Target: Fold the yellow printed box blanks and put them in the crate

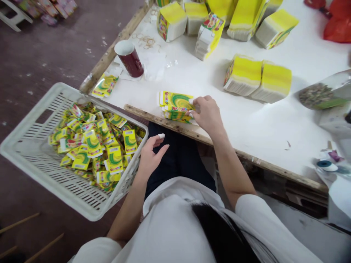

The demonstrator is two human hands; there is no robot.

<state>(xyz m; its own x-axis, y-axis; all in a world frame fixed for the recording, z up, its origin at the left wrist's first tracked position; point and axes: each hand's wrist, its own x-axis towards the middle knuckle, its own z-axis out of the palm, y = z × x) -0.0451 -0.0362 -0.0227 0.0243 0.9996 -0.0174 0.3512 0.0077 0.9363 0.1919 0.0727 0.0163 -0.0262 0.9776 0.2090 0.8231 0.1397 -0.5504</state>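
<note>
With straight ahead as 12 o'clock, the left hand is hovering at 11, fingers loosely parted, holding nothing, beside the slotted white plastic basket of printed cartons at 10. The right hand is touching the carton stack at 12, fingers slightly apart; whether they are gripping, I cannot tell. The maroon mug is standing at 11, paired yellow bundles at 1.

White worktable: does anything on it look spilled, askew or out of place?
Slightly. Thin loops, probably rubber bands, lie strewn beyond the dark red mug, unlike the grouped yellow bundles. The pile of cartons at the right hand looks uneven, its edges out of line. Shiny specks right of the mug might be drops; unclear.
</note>
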